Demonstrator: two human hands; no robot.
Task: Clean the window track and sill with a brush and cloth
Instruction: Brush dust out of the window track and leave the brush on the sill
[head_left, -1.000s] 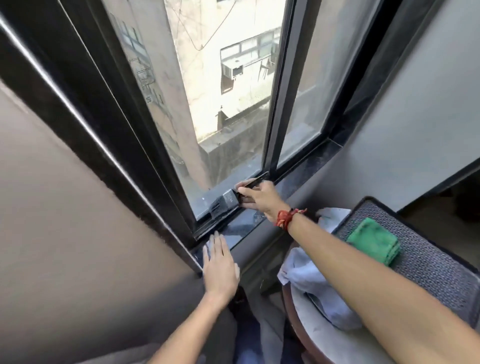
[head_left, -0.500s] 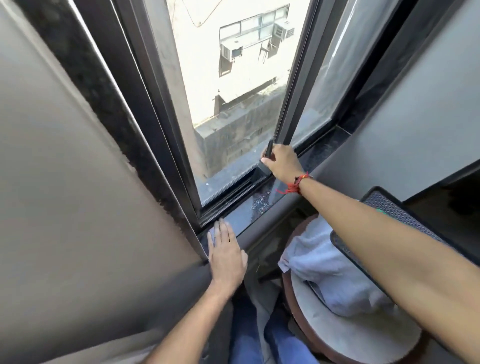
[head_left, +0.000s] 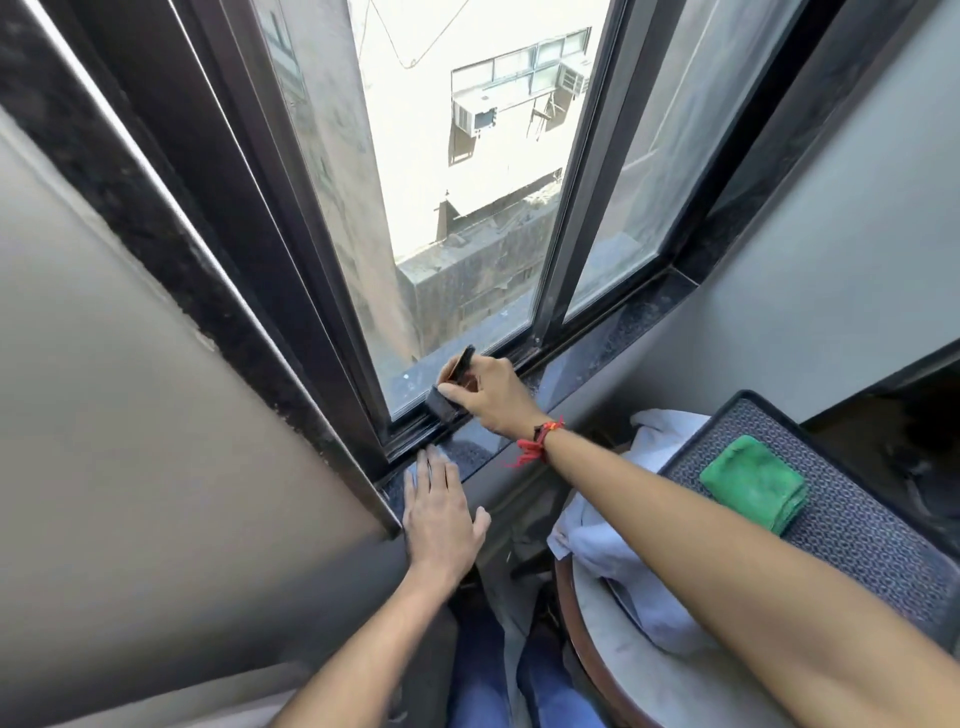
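I see the right hand (head_left: 485, 395) wrapped tight around the brush (head_left: 448, 396), down in the window track (head_left: 415, 434). The left hand (head_left: 439, 512) lies flat, fingers spread, on the dark sill (head_left: 587, 358). The green cloth (head_left: 753, 483) sits on a mat (head_left: 857, 540).

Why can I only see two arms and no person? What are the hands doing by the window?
The camera sits on the person's head and looks down, so you see what they see: only their arms, and their legs in blue trousers below. The right hand holds a dark brush and has its bristle end down in the window track, the groove at the bottom of the glass. The left hand lies flat on the dark stone sill, holding nothing. Beside the person, a folded green cloth rests on a dark patterned mat, and a pale cloth is draped on a round seat. Through the glass you see other buildings outside.
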